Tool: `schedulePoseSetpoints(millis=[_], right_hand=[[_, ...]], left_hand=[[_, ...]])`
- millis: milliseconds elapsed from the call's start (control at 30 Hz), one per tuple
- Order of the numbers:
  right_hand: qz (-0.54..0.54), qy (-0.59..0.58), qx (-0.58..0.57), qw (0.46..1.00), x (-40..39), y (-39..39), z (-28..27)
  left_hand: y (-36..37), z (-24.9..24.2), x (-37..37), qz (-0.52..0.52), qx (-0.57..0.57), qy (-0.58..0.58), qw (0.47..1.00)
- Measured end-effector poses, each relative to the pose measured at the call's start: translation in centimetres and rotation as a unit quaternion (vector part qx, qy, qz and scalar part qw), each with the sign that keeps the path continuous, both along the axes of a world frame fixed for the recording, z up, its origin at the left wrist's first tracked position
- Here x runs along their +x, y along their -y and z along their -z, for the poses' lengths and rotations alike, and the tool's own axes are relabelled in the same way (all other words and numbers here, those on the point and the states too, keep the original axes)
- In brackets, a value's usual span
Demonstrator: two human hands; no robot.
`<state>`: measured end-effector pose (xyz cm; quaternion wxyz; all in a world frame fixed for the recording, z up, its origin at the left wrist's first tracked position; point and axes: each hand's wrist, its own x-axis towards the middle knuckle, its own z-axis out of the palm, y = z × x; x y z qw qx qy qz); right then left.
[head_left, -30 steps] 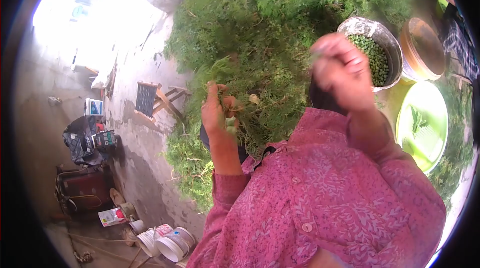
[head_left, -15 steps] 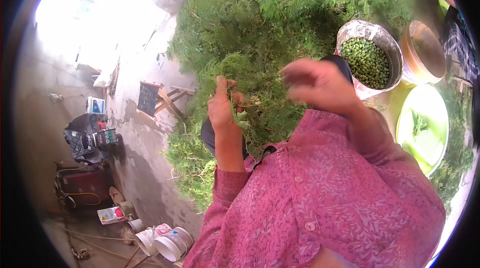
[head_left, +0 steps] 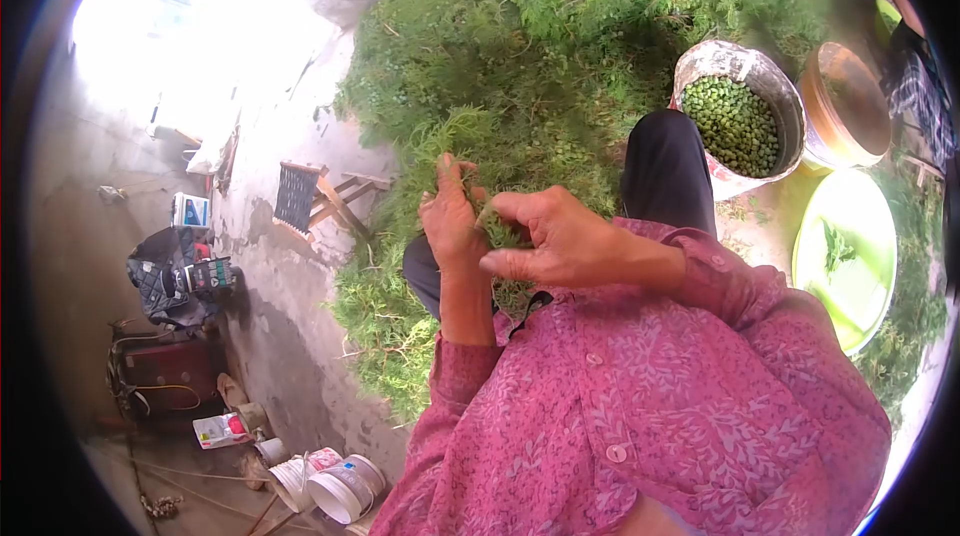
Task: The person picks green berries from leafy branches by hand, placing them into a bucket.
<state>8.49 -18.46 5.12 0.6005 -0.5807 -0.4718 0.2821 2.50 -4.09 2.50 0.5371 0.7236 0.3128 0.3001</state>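
My left hand (head_left: 452, 221) is closed around a leafy green sprig (head_left: 455, 131), whose feathery tip sticks up past my fingers. Just right of it, my right hand (head_left: 560, 236) reaches in with thumb and forefinger apart, the fingertips close to the sprig's lower part. Whether they touch it is hard to tell. A big heap of feathery green branches (head_left: 540, 46) lies in front of me and around my legs. To the right, a whitish, stained bucket (head_left: 735, 58) holds many small green fruits (head_left: 730, 121).
Beside the bucket stand a tan round bucket (head_left: 850, 101) and a bright green basin (head_left: 870, 301) with a sprig inside. On the left are a folding stool (head_left: 305, 198), a dark jacket (head_left: 165, 271), a dark red case (head_left: 170, 371) and white pails (head_left: 345, 491).
My right hand has moved left from near the fruit bucket to beside my left hand, uncovering my dark-clad knee. My left hand keeps hold of a sprig in about the same place.
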Motion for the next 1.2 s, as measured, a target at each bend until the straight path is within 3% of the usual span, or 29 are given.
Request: schedulePoseSetpoints(millis=[33, 133, 267, 333, 367, 467, 533, 600, 633, 667, 700, 733, 767, 800, 867, 933, 967, 1000, 1067, 1100, 1167, 1200], right_hand=[[0.037, 0.001, 0.021, 0.999, -0.1, -0.2, 0.4], [0.084, 0.090, 0.032, 0.992, 0.2, 0.2, 0.3], [0.092, 0.154, 0.047, 0.983, 0.1, 0.9, 0.0], [0.017, 0.022, -0.029, 0.999, 0.4, 1.8, -1.4], [0.018, 0.021, -0.029, 0.999, 0.6, 2.3, -1.7], [0.112, -0.068, 0.078, 0.988, 3.0, 5.0, -2.1], [0.232, -0.141, 0.172, 0.947, 5.8, 6.8, -1.4], [0.406, 0.008, 0.157, 0.900, 10.3, 9.0, 0.9], [0.492, 0.139, 0.041, 0.859, 12.4, 10.2, 1.9], [0.558, 0.266, -0.078, 0.782, 14.1, 11.5, 3.1], [0.569, 0.348, -0.159, 0.728, 15.9, 13.1, 6.2], [0.571, 0.424, -0.235, 0.662, 17.1, 13.7, 8.6], [0.588, 0.393, -0.284, 0.647, 16.5, 13.8, 8.9], [0.587, 0.393, -0.282, 0.649, 15.9, 13.5, 8.9], [0.537, 0.299, -0.229, 0.755, 14.3, 12.2, 8.7], [0.381, 0.122, -0.257, 0.880, 12.1, 9.9, 6.5], [0.311, 0.133, -0.250, 0.907, 11.3, 8.8, 6.6], [0.238, 0.145, -0.243, 0.929, 10.5, 7.6, 7.3], [0.123, 0.031, -0.188, 0.974, 7.8, 5.4, 8.3], [0.068, 0.012, -0.168, 0.983, 6.8, 4.6, 9.8], [0.011, -0.006, -0.148, 0.989, 6.0, 3.1, 12.9], [-0.008, -0.120, -0.205, 0.971, 5.9, 2.4, 14.2]], left_hand=[[0.0, 0.0, 0.2, -0.035, -0.096, 0.006, 0.995], [0.7, -1.5, 0.4, -0.077, -0.171, 0.013, 0.982], [0.5, -2.2, 1.0, -0.107, -0.192, 0.029, 0.975], [-0.6, -1.7, 1.5, -0.121, -0.170, 0.024, 0.978], [-1.3, -1.9, 1.6, -0.120, -0.170, 0.023, 0.978], [-2.8, -3.0, 1.7, -0.204, -0.223, 0.058, 0.952], [-2.8, -4.3, 1.1, -0.157, -0.194, 0.103, 0.963], [-2.6, -5.6, 1.2, -0.157, -0.187, 0.101, 0.964], [-2.8, -6.0, 1.4, -0.146, -0.188, 0.125, 0.963], [-3.0, -6.3, 1.5, -0.135, -0.189, 0.149, 0.961], [-3.1, -6.7, 1.7, -0.135, -0.191, 0.150, 0.961], [-3.3, -7.1, 2.2, -0.143, -0.193, 0.176, 0.955], [-3.6, -7.4, 2.5, -0.152, -0.192, 0.203, 0.948], [-4.1, -7.5, 2.6, -0.154, -0.190, 0.203, 0.948], [-5.1, -7.6, 2.6, -0.124, -0.224, 0.232, 0.938], [-5.4, -8.0, 2.5, -0.087, -0.216, 0.247, 0.941], [-5.5, -8.2, 2.6, -0.053, -0.211, 0.265, 0.940], [-5.2, -9.0, 2.9, -0.051, -0.210, 0.265, 0.940], [-4.5, -10.9, 3.2, -0.097, -0.227, 0.252, 0.936], [-5.0, -10.8, 2.8, -0.042, -0.216, 0.269, 0.938], [-4.7, -11.7, 2.9, -0.051, -0.204, 0.272, 0.939], [-4.5, -12.3, 3.1, -0.059, -0.193, 0.273, 0.941]])
